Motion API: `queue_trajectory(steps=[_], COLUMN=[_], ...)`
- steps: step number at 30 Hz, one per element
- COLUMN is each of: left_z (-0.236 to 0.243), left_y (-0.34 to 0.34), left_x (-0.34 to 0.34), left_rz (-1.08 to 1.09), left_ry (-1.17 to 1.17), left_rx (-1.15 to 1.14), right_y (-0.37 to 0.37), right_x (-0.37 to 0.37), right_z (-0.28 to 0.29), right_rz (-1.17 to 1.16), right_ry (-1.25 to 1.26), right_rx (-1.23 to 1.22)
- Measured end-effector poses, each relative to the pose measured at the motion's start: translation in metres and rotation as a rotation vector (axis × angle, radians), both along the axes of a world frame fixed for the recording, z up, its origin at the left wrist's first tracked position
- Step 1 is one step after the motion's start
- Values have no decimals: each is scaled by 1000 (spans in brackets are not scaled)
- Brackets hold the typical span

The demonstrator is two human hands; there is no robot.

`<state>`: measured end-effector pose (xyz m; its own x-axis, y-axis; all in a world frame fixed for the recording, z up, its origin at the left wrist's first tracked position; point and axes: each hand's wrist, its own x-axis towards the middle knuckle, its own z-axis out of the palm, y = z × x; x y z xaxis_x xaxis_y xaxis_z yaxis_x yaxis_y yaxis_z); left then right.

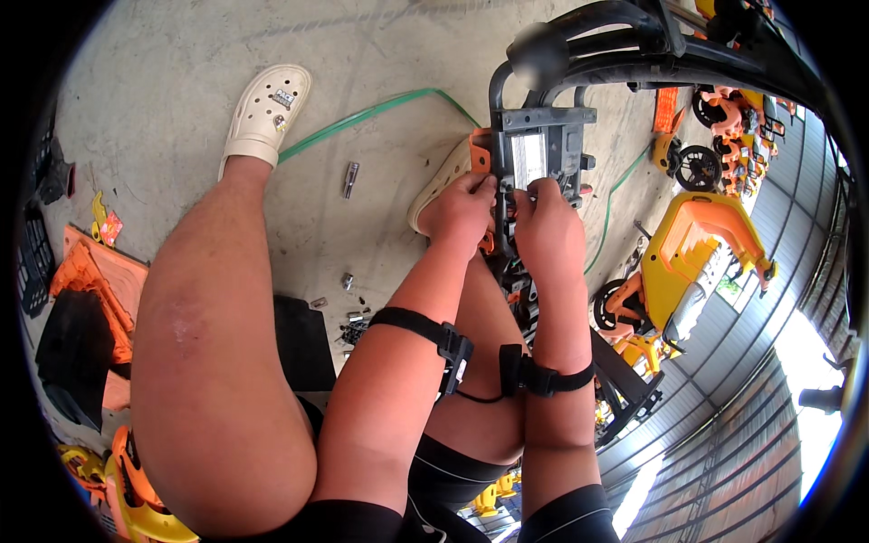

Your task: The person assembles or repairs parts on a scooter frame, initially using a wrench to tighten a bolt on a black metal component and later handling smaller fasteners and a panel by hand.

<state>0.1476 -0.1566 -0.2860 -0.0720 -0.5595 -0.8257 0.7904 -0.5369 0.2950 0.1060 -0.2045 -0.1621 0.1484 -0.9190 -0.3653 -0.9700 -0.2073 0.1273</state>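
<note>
My left hand (463, 210) is closed in a pinch at the left edge of a black bracket (566, 145) on a vehicle frame. What its fingertips hold is too small to make out. Close beside it, my right hand (549, 226) is also closed, thumb and fingers pressed together at the bracket's lower end, and its grip is hidden. Between the bracket's rails lies a pale label plate (529, 158). An orange part (480, 151) sits just above my left hand. Black tubes (615, 41) of the frame curve away above the bracket.
On the concrete floor lie a metal socket (351, 179), small loose hardware (348, 281), a green strap (380, 106) and a black panel (303, 344). Orange panels (95, 281) are piled at left. Yellow vehicles (688, 262) stand at right. My shoe (269, 104) rests ahead.
</note>
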Motion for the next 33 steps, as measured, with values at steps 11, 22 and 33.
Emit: queue_trajectory(steps=[11,22,33], left_z=[-6,-3,-4], left_y=[-6,-18,-16], left_x=[22,19,16], left_rz=[-123,54,114], left_ry=[281,500,496], left_rx=[45,325,318], right_y=[5,2,3], right_x=[0,-5,6], right_z=[3,-1,-6], right_rz=[120,225,63], right_ry=[-42,11,183], right_rx=[-58,-157,-106])
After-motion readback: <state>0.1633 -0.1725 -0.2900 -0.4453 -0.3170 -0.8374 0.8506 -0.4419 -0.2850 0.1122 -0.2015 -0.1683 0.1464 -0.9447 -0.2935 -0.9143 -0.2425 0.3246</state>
